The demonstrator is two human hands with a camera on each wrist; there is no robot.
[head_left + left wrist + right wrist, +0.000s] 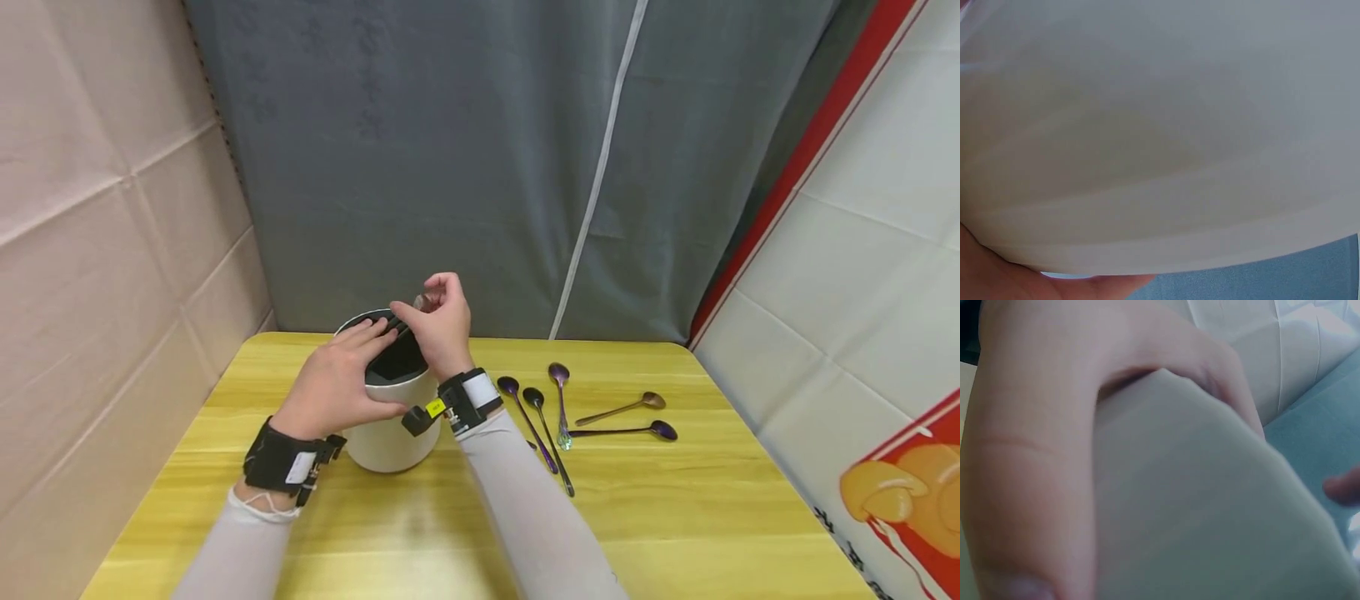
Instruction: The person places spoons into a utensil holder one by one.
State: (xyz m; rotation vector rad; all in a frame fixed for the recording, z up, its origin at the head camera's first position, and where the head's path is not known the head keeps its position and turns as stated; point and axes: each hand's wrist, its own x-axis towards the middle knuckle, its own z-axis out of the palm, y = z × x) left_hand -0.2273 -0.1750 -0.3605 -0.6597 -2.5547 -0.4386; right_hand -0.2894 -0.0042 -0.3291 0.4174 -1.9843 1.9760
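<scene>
A white round bin (393,446) with a dark inside stands on the left part of the wooden table. My left hand (330,387) grips its near left rim, thumb outside and fingers over the opening. In the left wrist view the bin's pale wall (1166,156) fills most of the picture. Over the far right rim, my right hand (442,325) pinches a small clear, shiny piece (420,302); I cannot tell what it belongs to. The right wrist view shows a thumb and fingers bent over the bin's white wall (1191,487).
Several long-handled spoons lie right of the bin: a purple one with a clear handle end (561,408), a black one (551,446), a copper one (622,410) and dark purple ones (626,432). A grey curtain (450,167) hangs behind the wooden table (675,517).
</scene>
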